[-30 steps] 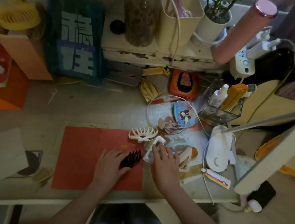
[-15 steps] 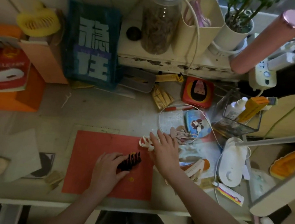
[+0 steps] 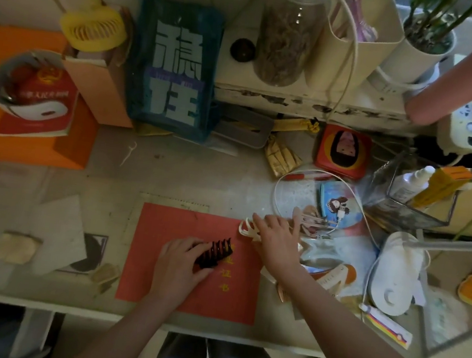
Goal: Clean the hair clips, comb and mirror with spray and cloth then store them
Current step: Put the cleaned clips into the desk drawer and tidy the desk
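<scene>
Looking down on a crowded desk (image 3: 194,174), and it's busy out here. Biggest thing in play is the red folder (image 3: 166,262) lying flat at six o'clock, gold characters near its right edge. At eleven o'clock a dark blue bag (image 3: 176,69) with pale block lettering stands against the wall; at one o'clock a tall clear jar (image 3: 289,37) sits on the raised shelf. Over at four o'clock a white lamp base (image 3: 394,273) rests among loose cables.

Now the hands. Left hand (image 3: 178,263) is on the folder, fingers curled round the black claw clip (image 3: 214,253), teeth pointing toward one o'clock. Right hand (image 3: 278,239) reaches to the folder's upper right corner, fingers spread over the cream claw clip (image 3: 248,230), covering most of it; whether it is actually gripping the clip, I can't tell. Just at three o'clock of that hand, a pinkish clip (image 3: 309,219) lies on the round mirror (image 3: 294,194). At four o'clock of the right forearm, a beige clip (image 3: 332,275) sits in the clutter. A white spray bottle (image 3: 411,181) stands in the clear box at two o'clock.
</scene>
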The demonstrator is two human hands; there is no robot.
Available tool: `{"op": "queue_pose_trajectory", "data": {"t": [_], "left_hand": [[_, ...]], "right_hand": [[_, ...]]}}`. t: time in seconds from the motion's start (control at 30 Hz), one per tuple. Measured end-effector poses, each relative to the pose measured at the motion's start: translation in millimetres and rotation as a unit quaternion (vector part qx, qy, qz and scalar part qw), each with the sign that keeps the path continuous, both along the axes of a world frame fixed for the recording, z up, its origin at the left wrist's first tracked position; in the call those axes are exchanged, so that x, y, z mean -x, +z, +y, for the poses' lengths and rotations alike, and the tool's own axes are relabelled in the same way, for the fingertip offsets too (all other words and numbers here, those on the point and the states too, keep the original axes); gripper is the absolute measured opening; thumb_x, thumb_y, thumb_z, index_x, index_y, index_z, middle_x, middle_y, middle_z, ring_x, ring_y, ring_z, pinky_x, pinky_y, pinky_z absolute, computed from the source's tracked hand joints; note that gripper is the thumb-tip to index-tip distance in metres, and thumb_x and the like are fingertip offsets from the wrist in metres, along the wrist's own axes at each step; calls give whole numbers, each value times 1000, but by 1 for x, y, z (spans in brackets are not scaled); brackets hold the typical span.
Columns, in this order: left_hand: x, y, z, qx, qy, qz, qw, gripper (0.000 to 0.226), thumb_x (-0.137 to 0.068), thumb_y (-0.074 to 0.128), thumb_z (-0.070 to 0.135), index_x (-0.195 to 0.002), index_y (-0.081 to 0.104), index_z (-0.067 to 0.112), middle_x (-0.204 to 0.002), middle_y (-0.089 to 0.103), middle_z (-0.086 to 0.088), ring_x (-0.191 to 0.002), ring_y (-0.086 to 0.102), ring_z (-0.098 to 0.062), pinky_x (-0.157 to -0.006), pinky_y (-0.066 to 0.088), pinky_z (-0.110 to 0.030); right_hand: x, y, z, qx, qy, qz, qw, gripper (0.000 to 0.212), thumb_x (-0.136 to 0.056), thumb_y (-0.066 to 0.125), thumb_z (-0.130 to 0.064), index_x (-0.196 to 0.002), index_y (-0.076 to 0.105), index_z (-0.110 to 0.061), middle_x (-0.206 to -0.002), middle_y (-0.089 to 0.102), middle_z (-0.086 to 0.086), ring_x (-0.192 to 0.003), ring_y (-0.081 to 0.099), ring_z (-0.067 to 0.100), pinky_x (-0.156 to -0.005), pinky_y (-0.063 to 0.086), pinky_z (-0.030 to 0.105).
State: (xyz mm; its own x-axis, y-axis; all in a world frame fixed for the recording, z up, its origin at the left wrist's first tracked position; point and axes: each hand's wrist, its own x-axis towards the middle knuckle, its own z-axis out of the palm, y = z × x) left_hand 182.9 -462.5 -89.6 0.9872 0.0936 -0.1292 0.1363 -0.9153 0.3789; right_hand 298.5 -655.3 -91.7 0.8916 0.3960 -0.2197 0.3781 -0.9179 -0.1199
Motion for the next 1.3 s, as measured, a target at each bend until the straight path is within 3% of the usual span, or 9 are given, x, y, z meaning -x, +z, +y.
{"op": "queue_pose_trajectory", "data": {"t": [0.1,0.17,0.27,0.53,0.67,0.77,0.93,1.17,1.3], "left_hand": [[1,2,1,-5,4,-13,1000,53,-58,88,37,-108,72,25,-101,67,7,-89,63,-18,-81,48,-37],[1,4,5,-10,9,-23,1000,53,-59,87,38,-108,72,25,-101,67,7,-88,63,-18,-81,48,-38],[3,10,11,-10,38,-26,999,51,-64,85,39,-110,71,25,-103,67,7,-91,62,-18,-83,48,-38],[37,24,35,1,124,-53,991,51,-62,87,36,-109,71,21,-104,68,3,-91,63,-21,-80,51,-41],[68,35,49,8,174,-66,982,48,-66,83,41,-108,71,21,-101,67,3,-88,63,-21,-78,49,-38],[96,44,66,31,216,-82,972,49,-71,65,56,-106,71,21,-99,66,5,-86,62,-17,-78,51,-39],[141,55,97,67,300,-108,946,44,-69,83,38,-105,70,17,-94,65,3,-83,60,-17,-75,52,-36],[212,65,173,112,358,-140,916,51,-69,62,58,-99,70,17,-87,60,9,-78,55,-12,-69,45,-29],[259,59,236,138,369,-126,911,48,-69,72,51,-102,70,17,-93,66,2,-89,60,-18,-79,46,-31]], "right_hand": [[-1,9,3,-38,3,28,999,53,-79,71,-26,-129,55,-22,-114,61,5,-113,55,28,-113,9,49],[2,15,4,-85,-3,46,995,53,-85,65,-30,-135,50,-22,-125,56,6,-119,48,28,-111,19,44],[5,27,6,-145,-19,42,988,52,-84,67,-31,-133,52,-21,-122,56,5,-114,49,28,-99,32,39],[26,39,24,-221,5,53,974,57,-77,76,-32,-130,57,-24,-113,58,1,-101,52,22,-87,44,38],[53,45,48,-227,22,69,971,54,-78,74,-33,-128,57,-27,-119,56,-1,-108,50,21,-91,42,39],[80,49,70,-227,47,75,970,51,-81,71,-37,-129,55,-30,-120,54,-5,-109,47,16,-90,41,37],[122,50,117,-241,70,86,964,49,-78,74,-39,-124,59,-29,-116,56,-4,-105,50,19,-86,43,37],[185,65,205,-260,87,88,958,56,-77,73,-43,-129,54,-33,-121,54,-6,-110,48,17,-92,40,36],[236,60,261,-274,46,76,958,56,-72,79,-36,-124,60,-29,-112,58,-1,-101,52,20,-83,41,34]]}}
